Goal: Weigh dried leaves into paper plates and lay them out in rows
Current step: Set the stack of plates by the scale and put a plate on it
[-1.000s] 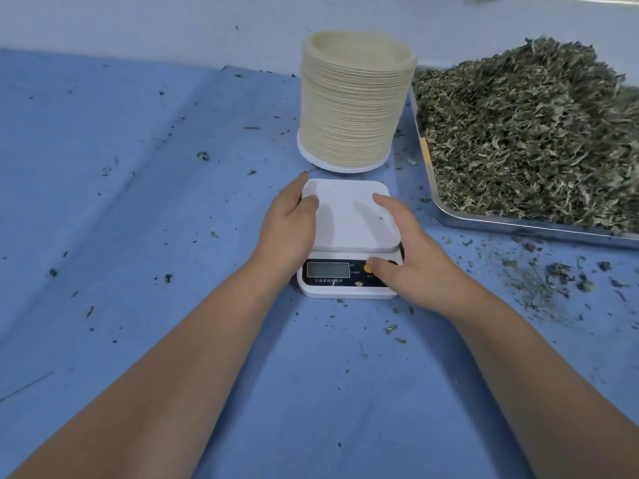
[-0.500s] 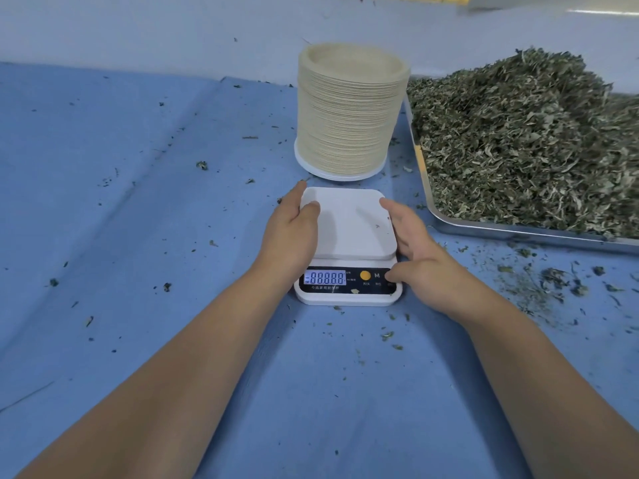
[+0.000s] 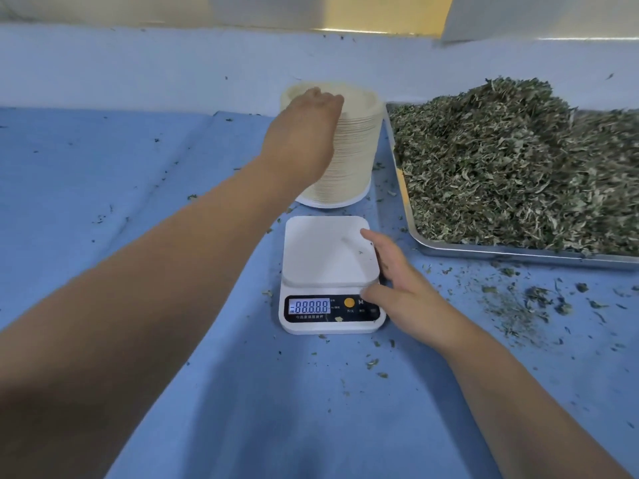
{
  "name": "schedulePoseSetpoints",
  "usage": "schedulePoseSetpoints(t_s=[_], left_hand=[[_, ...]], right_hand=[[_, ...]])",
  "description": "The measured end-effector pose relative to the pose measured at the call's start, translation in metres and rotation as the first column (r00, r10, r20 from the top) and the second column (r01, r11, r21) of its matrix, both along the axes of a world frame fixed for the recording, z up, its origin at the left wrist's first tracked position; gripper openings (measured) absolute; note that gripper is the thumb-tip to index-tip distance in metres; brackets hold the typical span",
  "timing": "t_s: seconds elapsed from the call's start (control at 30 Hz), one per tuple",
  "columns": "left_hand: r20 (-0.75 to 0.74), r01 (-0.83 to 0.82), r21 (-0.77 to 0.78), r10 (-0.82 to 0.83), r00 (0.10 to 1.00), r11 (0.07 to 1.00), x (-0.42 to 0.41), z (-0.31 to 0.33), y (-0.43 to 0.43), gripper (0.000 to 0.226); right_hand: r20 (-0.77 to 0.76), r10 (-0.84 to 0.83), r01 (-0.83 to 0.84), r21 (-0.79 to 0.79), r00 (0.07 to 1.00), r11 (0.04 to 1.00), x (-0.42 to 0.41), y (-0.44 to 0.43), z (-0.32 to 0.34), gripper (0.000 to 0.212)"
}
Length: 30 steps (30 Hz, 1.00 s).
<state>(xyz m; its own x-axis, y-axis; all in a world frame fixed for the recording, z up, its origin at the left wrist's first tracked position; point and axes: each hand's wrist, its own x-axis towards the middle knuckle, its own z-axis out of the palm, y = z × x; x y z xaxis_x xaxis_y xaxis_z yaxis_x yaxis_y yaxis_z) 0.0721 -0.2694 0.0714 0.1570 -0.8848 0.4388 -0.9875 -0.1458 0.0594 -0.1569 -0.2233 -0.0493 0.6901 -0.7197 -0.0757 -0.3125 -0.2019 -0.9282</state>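
Covering the left part of the top of the stack of paper plates (image 3: 352, 157), the left hand (image 3: 307, 115) is lying with its fingers bent over the uppermost rim. The hand is blurred, so I cannot tell whether it is pinching a plate or only touching it. The stack is standing upright on the blue cloth (image 3: 138, 167), just beyond the far edge of the scale (image 3: 325, 254).

The right hand (image 3: 401, 288) is resting against the right side of the scale. Its fingers are lying straight along the platform's right edge, and the thumb is sitting at the right end of the dark front panel; it is gripping nothing. The platform is carrying only a few leaf specks, and the display (image 3: 309, 307) is glowing with a row of eights beside an orange button (image 3: 349, 302).

To the right, the dried leaves (image 3: 518, 167) are lying heaped in a metal tray (image 3: 484, 251), whose near left corner is sitting close to the scale. Leaf crumbs (image 3: 511, 309) are lying scattered on the cloth near the tray's front rim, with sparser bits dotting the cloth elsewhere.
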Motion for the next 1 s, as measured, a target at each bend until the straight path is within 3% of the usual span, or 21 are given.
schedulePoseSetpoints(t_s=[0.27, 0.47, 0.57, 0.73, 0.87, 0.93, 1.0], left_hand=[[0.317, 0.039, 0.126, -0.078, 0.945, 0.991, 0.005, 0.020, -0.002, 0.039], [0.347, 0.005, 0.139, -0.054, 0.936, 0.990, 0.006, 0.042, -0.001, 0.027], [0.396, 0.042, 0.155, -0.101, 0.913, 0.987, 0.005, 0.048, -0.002, 0.038], [0.261, 0.115, 0.226, -0.174, 0.949, 0.967, 0.008, 0.055, 0.002, 0.050], [0.182, 0.156, 0.203, -0.194, 0.964, 0.967, 0.008, 0.058, 0.005, 0.042], [0.060, 0.155, 0.172, -0.167, 0.984, 0.973, 0.010, 0.060, 0.003, 0.035], [-0.157, 0.149, 0.141, -0.127, 0.979, 0.979, 0.014, 0.062, 0.002, 0.031]], right_hand=[[0.027, -0.003, 0.004, -0.020, 1.000, 1.000, -0.001, -0.008, -0.010, 0.070], [0.022, 0.018, -0.017, -0.039, 1.000, 0.999, -0.002, -0.010, -0.012, 0.068], [0.026, 0.027, -0.026, -0.021, 0.999, 0.999, -0.002, -0.008, -0.009, 0.068], [0.015, 0.031, -0.031, -0.019, 0.999, 0.999, -0.003, -0.008, -0.006, 0.067], [0.003, 0.040, -0.040, -0.028, 0.999, 0.999, -0.003, -0.007, -0.005, 0.068], [0.005, 0.038, -0.038, -0.028, 0.999, 0.999, -0.004, -0.006, -0.003, 0.068], [0.006, 0.040, -0.040, -0.021, 0.999, 0.999, -0.004, -0.005, -0.001, 0.068]])
